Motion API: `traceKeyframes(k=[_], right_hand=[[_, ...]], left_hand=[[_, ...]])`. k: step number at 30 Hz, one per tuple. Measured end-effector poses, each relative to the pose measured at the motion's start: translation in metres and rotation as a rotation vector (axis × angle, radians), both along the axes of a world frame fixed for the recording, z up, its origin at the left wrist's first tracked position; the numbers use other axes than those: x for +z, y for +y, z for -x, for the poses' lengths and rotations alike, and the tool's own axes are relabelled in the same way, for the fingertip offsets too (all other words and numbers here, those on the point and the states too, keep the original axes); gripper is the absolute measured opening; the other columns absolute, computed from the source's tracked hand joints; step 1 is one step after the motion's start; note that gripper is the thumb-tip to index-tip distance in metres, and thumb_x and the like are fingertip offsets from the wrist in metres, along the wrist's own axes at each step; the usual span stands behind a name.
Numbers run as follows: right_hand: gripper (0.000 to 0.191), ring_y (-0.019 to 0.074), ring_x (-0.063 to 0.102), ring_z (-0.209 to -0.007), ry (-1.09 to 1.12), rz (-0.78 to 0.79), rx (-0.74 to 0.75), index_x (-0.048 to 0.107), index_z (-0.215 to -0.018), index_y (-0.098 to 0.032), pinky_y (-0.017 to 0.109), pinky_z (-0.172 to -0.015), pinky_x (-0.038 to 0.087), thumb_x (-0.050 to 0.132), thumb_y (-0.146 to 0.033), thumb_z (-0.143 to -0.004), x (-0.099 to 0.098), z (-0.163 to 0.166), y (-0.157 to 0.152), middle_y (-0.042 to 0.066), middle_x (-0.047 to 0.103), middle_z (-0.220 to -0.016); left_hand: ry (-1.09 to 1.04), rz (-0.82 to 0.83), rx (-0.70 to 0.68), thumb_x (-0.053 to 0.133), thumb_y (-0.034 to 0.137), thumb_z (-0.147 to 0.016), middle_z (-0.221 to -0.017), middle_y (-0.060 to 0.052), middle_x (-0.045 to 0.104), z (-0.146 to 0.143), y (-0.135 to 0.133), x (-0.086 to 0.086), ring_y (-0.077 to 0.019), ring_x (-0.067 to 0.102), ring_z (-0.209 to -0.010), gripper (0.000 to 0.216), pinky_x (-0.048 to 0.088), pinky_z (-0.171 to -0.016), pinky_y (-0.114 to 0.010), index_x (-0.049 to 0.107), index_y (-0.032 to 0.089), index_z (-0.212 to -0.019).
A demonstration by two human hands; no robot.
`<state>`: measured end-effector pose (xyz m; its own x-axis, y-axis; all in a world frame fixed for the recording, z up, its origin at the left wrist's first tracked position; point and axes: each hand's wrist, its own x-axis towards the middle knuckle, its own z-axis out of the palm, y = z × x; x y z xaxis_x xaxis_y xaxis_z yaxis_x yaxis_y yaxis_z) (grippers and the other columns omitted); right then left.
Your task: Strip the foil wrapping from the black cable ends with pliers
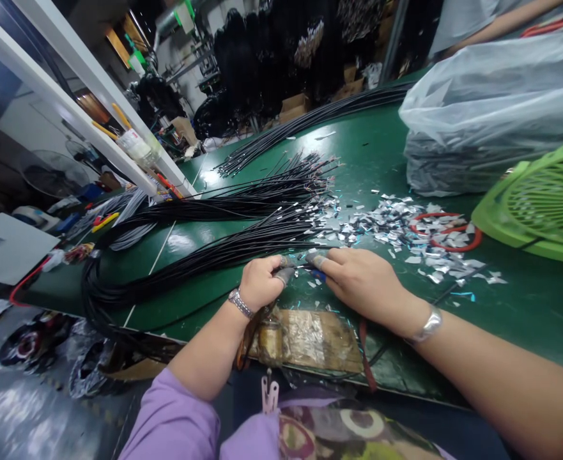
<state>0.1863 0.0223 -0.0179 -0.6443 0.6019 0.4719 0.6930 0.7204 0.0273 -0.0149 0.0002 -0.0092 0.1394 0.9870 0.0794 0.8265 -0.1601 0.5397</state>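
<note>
Green tabletop, long thin black cables, bundled, curving, pale-tipped

A green table carries black cables and silvery scraps.

The left hand and right hand mostly hide what they pinch, and the right edge crops the plastic bag.

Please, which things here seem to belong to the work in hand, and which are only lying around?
Probably part of the work:
left hand and right hand, fingertips close together
black cables, bunched beside the hands
shiny scraps, scattered near the cables

Probably only lying around:
red loops, among the scraps
clear plastic bag
green plastic grille
cardboard box, in the background
</note>
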Motion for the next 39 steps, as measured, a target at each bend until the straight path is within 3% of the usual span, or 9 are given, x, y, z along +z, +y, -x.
traceKeyframes(k=[11,20,24,29,32,39], right_hand=[[0.020,0.0163,0.048,-0.058,0.018,0.015,0.056,0.067,-0.087,-0.018,0.029,-0.056,0.028,0.048,-0.015,-0.084,-0.004,-0.002,0.004,0.004,0.058,-0.062],[0.021,0.0152,0.049,-0.056,0.028,-0.008,0.108,0.067,-0.083,-0.018,0.028,-0.056,0.028,0.047,-0.012,-0.083,-0.004,-0.002,0.006,0.003,0.059,-0.062],[0.023,0.0147,0.050,-0.056,0.035,0.052,0.118,0.066,-0.083,-0.018,0.027,-0.055,0.029,0.044,-0.011,-0.083,-0.003,-0.003,0.006,0.003,0.060,-0.060],[0.027,0.0152,0.052,-0.058,0.115,0.095,0.161,0.067,-0.087,-0.019,0.026,-0.055,0.032,0.041,-0.012,-0.084,-0.004,-0.004,0.007,0.003,0.062,-0.062],[0.027,0.0158,0.055,-0.061,0.174,0.112,0.162,0.067,-0.090,-0.019,0.025,-0.056,0.035,0.041,-0.016,-0.085,-0.004,-0.004,0.007,0.004,0.064,-0.066],[0.021,0.0163,0.055,-0.057,0.314,0.159,0.050,0.062,-0.087,-0.019,0.025,-0.051,0.036,0.042,-0.026,-0.088,-0.004,-0.004,0.006,0.004,0.063,-0.067]], left_hand=[[-0.041,-0.036,-0.029,0.060,0.025,-0.076,-0.077,0.000,0.071,0.000,-0.001,0.001,-0.0150,0.062,-0.071,0.016,0.047,-0.070,-0.024,0.071,0.024,-0.087],[-0.066,-0.036,-0.157,0.058,0.029,-0.079,-0.080,-0.003,0.071,0.006,0.004,-0.001,-0.0155,0.063,-0.075,0.016,0.048,-0.072,-0.024,0.072,0.021,-0.085],[-0.167,-0.027,-0.179,0.058,0.030,-0.079,-0.080,-0.003,0.071,0.007,0.006,-0.003,-0.0156,0.063,-0.073,0.019,0.048,-0.071,-0.025,0.072,0.019,-0.086],[-0.445,0.094,-0.235,0.060,0.031,-0.075,-0.083,-0.004,0.072,0.007,0.009,-0.002,-0.0165,0.064,-0.075,0.020,0.049,-0.071,-0.026,0.072,0.017,-0.084],[-0.519,0.137,-0.203,0.063,0.032,-0.072,-0.082,-0.004,0.072,0.006,0.010,-0.001,-0.0166,0.064,-0.073,0.020,0.050,-0.069,-0.026,0.072,0.016,-0.081],[-0.504,-0.010,-0.015,0.063,0.026,-0.071,-0.071,-0.003,0.069,0.001,0.007,-0.004,-0.0131,0.062,-0.064,0.012,0.049,-0.061,-0.024,0.067,0.016,-0.075]])
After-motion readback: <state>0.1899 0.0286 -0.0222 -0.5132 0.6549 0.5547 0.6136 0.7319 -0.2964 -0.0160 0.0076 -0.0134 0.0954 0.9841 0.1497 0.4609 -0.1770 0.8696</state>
